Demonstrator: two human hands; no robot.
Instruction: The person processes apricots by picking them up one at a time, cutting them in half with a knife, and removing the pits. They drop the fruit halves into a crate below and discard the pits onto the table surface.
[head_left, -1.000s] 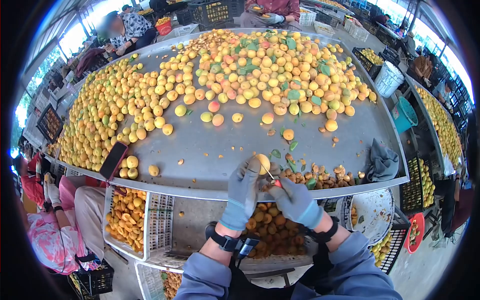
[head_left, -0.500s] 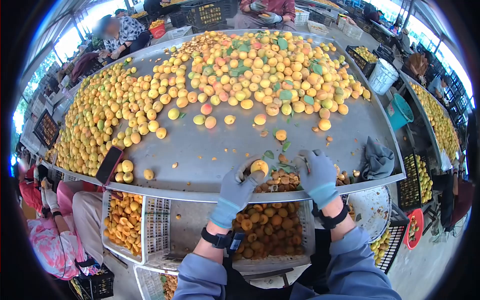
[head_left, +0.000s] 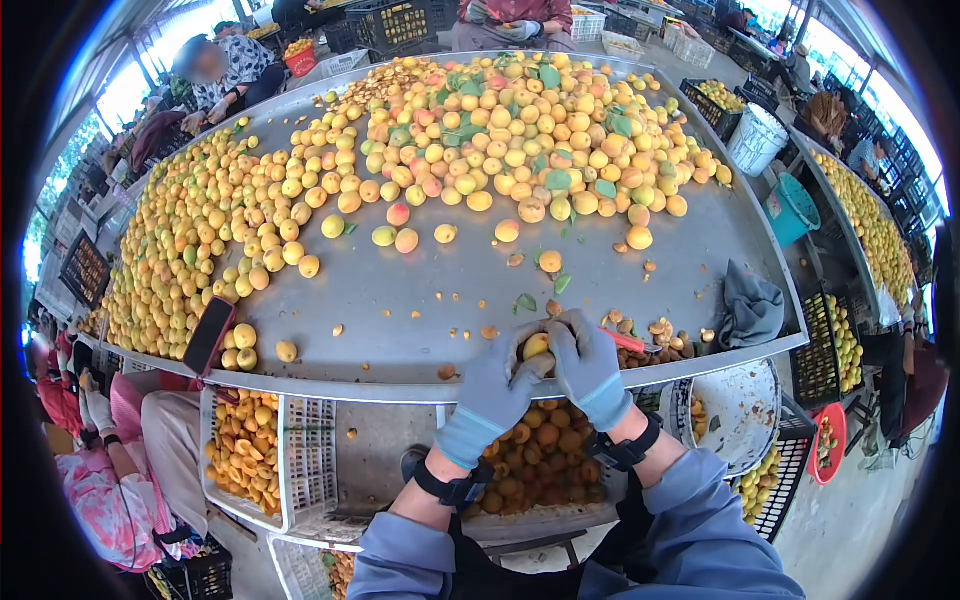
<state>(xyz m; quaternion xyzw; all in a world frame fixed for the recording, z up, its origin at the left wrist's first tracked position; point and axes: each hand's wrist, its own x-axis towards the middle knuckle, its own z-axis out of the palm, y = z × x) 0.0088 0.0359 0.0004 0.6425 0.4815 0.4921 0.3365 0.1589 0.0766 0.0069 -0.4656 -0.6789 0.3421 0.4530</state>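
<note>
Yellow-orange fruit is heaped over the back and left of the metal table (head_left: 400,300). At the front edge my left hand (head_left: 497,380), in a grey glove, is closed around a yellow fruit (head_left: 536,347). My right hand (head_left: 590,368), also gloved, presses against the same fruit from the right, its fingers bent together. Beside it lies a tool with a red handle (head_left: 624,341), among small brown pits (head_left: 672,348). Below my hands a crate (head_left: 615,490) holds opened orange fruit (head_left: 540,455).
A phone (head_left: 210,335) lies at the front left edge, a grey cloth (head_left: 752,305) at the right. A white crate (head_left: 312,450) and a white basin (head_left: 740,410) flank the middle crate. Co-workers sit at the left (head_left: 110,480) and across the table (head_left: 515,30).
My right hand has moved left and down to meet my left hand at the fruit. The red-handled tool now shows on the table. The whole view has shifted slightly.
</note>
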